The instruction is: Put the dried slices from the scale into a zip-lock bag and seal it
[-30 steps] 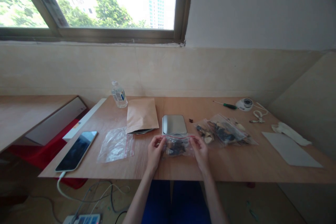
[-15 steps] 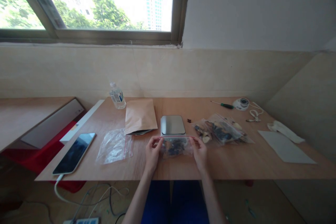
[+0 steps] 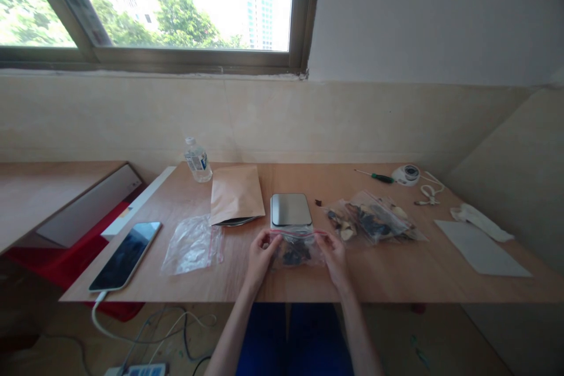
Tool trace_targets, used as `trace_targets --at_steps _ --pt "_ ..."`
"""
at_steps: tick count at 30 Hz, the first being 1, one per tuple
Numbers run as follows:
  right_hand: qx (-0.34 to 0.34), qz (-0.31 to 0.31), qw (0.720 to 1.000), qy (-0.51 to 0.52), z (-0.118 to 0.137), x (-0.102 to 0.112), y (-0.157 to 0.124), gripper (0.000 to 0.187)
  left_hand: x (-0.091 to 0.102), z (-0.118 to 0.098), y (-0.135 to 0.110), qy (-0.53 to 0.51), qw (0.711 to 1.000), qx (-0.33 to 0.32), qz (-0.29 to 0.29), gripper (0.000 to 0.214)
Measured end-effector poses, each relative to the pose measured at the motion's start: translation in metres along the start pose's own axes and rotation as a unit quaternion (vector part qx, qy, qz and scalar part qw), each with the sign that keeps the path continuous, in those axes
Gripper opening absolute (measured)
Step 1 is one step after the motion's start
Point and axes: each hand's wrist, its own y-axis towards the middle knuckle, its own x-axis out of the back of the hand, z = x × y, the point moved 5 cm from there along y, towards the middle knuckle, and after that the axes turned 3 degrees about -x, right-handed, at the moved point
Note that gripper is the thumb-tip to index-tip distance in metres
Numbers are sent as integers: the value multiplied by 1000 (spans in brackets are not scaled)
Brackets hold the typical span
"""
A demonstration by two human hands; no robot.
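Near desk edge, L hand (image 3: 259, 257), R hand (image 3: 335, 255) pinching crinkly clear zip bag (image 3: 294, 248)

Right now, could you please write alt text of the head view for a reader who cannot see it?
Two hands, left hand and right hand, hold a small zip bag of dark pieces by its top corners over a wooden table. Behind it sits a scale, with an empty bag and phone to the left and fuller bags to the right.

Wooden desk (image 3: 396, 282); bright window (image 3: 176, 6) (trees outside); beige wall (image 3: 352, 123)
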Motion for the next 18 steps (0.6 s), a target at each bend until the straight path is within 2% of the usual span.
trace_targets --at_steps 3,8,18 --pt "-6 4 1000 -3 -2 -1 0 32 1 0 0 1 1000 9 -2 26" --pt "13 -24 999 -32 1 1 0 33 4 3 0 -5 1000 9 -18 25" --pt "25 -57 997 -51 6 5 -1 35 10 8 -1 18 999 -16 -39 20"
